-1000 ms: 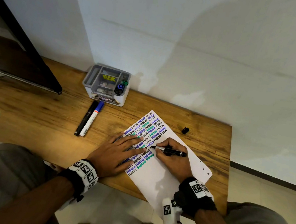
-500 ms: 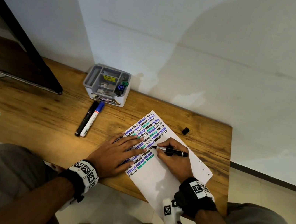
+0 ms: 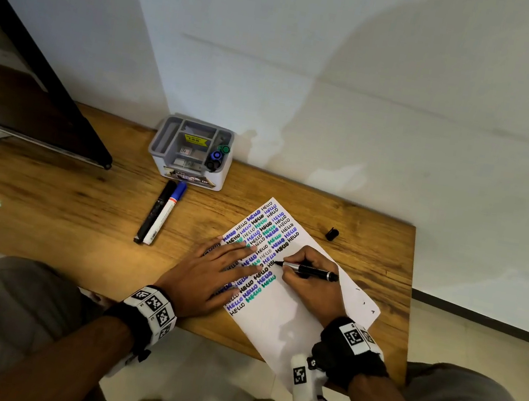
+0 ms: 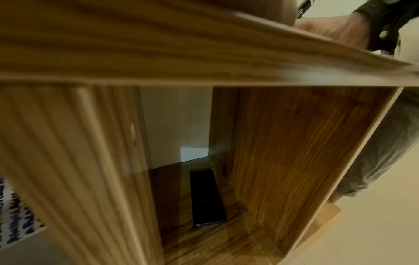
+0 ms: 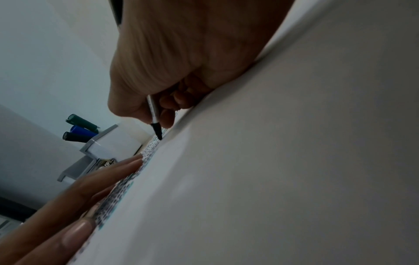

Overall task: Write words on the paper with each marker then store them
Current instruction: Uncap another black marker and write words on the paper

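The right hand (image 3: pixel 310 282) has its grip around the slim black marker (image 3: pixel 309 271), tip touching the white paper sheet (image 3: pixel 275 320); the left hand (image 3: pixel 210 273), fingers straight, presses the sheet flat beside it.

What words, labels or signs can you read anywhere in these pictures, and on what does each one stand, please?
"HELLO": written many times in rows, in black, blue, purple and green, on the paper.
Yellow label inside the grey organizer: print too small to read.
Sticker on the organizer's front: blurred, not readable.
Print on the white marker lying on the table: too small.
Black-and-white square code tags on both wristbands: patterns, no words.
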Tool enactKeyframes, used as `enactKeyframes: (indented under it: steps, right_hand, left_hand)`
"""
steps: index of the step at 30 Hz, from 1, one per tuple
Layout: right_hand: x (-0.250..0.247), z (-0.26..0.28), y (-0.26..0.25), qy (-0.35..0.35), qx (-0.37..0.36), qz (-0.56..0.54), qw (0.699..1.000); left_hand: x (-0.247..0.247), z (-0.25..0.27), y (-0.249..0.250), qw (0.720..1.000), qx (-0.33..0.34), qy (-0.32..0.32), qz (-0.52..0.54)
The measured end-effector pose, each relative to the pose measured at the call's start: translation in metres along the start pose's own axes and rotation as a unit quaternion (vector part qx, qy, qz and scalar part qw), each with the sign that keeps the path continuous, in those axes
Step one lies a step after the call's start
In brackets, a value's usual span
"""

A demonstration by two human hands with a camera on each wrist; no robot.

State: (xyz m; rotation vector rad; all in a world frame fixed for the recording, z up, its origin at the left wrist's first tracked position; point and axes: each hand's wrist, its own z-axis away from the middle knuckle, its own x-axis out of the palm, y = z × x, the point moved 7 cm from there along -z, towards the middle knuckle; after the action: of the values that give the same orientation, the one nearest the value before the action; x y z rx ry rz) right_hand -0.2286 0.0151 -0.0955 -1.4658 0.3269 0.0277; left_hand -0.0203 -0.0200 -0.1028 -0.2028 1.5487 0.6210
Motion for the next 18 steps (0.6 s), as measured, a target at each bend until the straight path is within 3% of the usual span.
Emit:
enactKeyframes:
  steps: [18]
  right_hand:
    - [-0.0046,-0.0010,0.0008,0.008,-0.001,-0.005,1.000]
  left_hand:
    - [-0.0011,-0.0008,0.0015,1.000,0.002,0.007,-0.005]
